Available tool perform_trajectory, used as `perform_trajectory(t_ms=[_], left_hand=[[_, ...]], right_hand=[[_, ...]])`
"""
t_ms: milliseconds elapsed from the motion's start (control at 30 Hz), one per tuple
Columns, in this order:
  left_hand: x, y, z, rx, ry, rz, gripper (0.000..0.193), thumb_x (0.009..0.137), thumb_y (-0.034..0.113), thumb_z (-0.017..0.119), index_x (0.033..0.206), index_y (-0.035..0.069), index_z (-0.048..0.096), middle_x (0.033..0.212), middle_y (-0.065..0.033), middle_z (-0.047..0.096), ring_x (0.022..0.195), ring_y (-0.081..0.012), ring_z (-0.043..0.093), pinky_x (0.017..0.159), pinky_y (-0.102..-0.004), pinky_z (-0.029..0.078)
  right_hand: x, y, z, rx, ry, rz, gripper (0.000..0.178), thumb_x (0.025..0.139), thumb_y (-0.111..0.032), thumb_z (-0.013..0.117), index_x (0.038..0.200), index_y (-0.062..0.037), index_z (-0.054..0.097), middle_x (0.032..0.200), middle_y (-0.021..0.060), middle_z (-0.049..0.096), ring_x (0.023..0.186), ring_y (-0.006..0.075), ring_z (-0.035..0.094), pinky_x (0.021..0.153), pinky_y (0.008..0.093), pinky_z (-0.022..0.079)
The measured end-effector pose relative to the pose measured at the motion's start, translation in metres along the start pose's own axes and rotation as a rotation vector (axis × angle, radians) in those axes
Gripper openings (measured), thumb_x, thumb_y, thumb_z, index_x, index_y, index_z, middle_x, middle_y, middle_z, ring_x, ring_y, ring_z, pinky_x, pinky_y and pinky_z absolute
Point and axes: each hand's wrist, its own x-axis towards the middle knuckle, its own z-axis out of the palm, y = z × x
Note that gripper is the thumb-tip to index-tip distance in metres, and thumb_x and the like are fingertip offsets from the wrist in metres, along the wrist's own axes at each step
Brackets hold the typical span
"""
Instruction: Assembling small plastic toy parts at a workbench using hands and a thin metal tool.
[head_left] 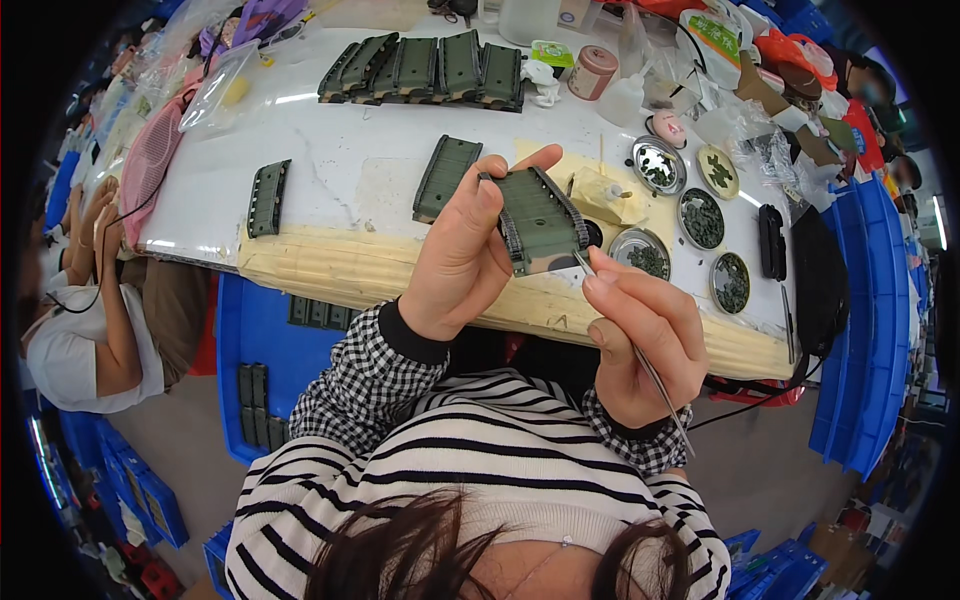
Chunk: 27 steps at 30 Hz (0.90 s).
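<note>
1. We note our left hand closed around a curved, dark green camouflage-painted panel with ribbed side edges; the thumb presses one edge and a finger shows past its top; the panel is tilted, held up above the near edge of the table.
2. We see our right hand pinching a pair of thin silver metal tweezers between thumb and fingers; the tips are at the panel's lower right corner; we cannot tell whether they grip anything.
3. Just behind the left hand lies a second green ribbed panel; a lone narrow green panel sits well to the left; a row of matching camouflage panels leans together at the back of the white tabletop.
4. To the right of the held panel we count five small round dishes with little green bits; the table's near edge is wrapped in pale yellow covering.
5. Below the table, a blue plastic crate holds more green pieces.
</note>
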Motion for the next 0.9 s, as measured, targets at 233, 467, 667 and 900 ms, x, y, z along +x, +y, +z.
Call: perform_trajectory(t_ms=[233, 467, 667, 900], left_hand=[[0.0, -0.001, 0.002, 0.001, 0.022, -0.007, 0.035, 0.093, 0.046, 0.053, 0.114, 0.018, 0.05, 0.147, -0.0157, 0.031, 0.107, -0.0287, 0.061, 0.09, -0.0369, 0.053], [0.001, 0.001, 0.007, 0.073, -0.003, 0.058, 0.035, 0.089, 0.04, 0.063, 0.113, 0.019, 0.048, 0.149, -0.0145, 0.027, 0.111, -0.0318, 0.058, 0.091, -0.0384, 0.053], [0.002, 0.002, 0.006, 0.133, 0.0, 0.09, 0.039, 0.086, 0.038, 0.068, 0.113, 0.019, 0.047, 0.15, -0.0132, 0.026, 0.111, -0.0326, 0.058, 0.09, -0.0398, 0.054], [0.003, 0.002, 0.005, 0.169, 0.005, 0.121, 0.04, 0.085, 0.039, 0.069, 0.112, 0.02, 0.047, 0.149, -0.0129, 0.026, 0.111, -0.0324, 0.058, 0.088, -0.0404, 0.055]], right_hand=[[-0.003, 0.002, -0.001, 0.001, 0.002, 0.042, 0.033, 0.077, -0.005, 0.074, 0.109, -0.0022, 0.066, 0.106, 0.0121, 0.061, 0.103, 0.0287, 0.064, 0.086, 0.0341, 0.055], [-0.008, 0.0, -0.001, 0.052, 0.038, -0.061, 0.032, 0.088, -0.02, 0.066, 0.111, 0.0013, 0.063, 0.105, 0.015, 0.061, 0.106, 0.033, 0.062, 0.093, 0.0432, 0.052], [-0.009, -0.004, 0.001, -0.002, -0.06, -0.064, 0.034, 0.084, -0.014, 0.068, 0.113, 0.0009, 0.062, 0.107, 0.0144, 0.061, 0.108, 0.034, 0.061, 0.094, 0.0444, 0.052], [-0.007, -0.006, 0.003, -0.04, -0.07, -0.045, 0.035, 0.082, -0.011, 0.07, 0.114, -0.0003, 0.062, 0.106, 0.013, 0.061, 0.109, 0.033, 0.06, 0.094, 0.0447, 0.052]])
